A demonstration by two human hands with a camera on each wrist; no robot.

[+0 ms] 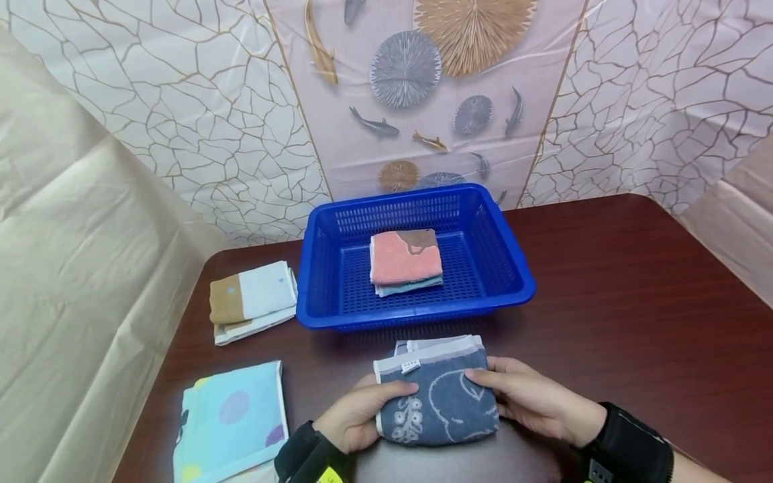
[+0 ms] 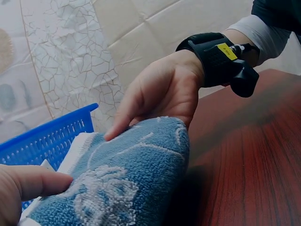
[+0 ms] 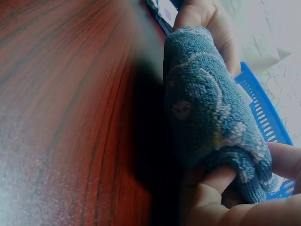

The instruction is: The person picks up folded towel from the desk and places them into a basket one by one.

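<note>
One folded blue-grey terry towel [image 1: 443, 406] is being pinched by the left grip [image 1: 357, 414] and right grip [image 1: 539, 401], both nearly closed.

A: Backdrop?
B: Pink fish-print panel [image 1: 447, 124] at 12 o'clock, gold-crackle white sheeting [image 1: 241, 127] at 10 and 2.
A: Sides?
B: Creased beige cloth [image 1: 102, 282], 9 o'clock. Reddish-brown table [image 1: 616, 288], pale sheen [image 1: 447, 466] at 6.

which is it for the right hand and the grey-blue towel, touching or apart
Touching. The head view shows it: the right hand grips the grey-blue towel near its right edge, thumb on the front.
</note>
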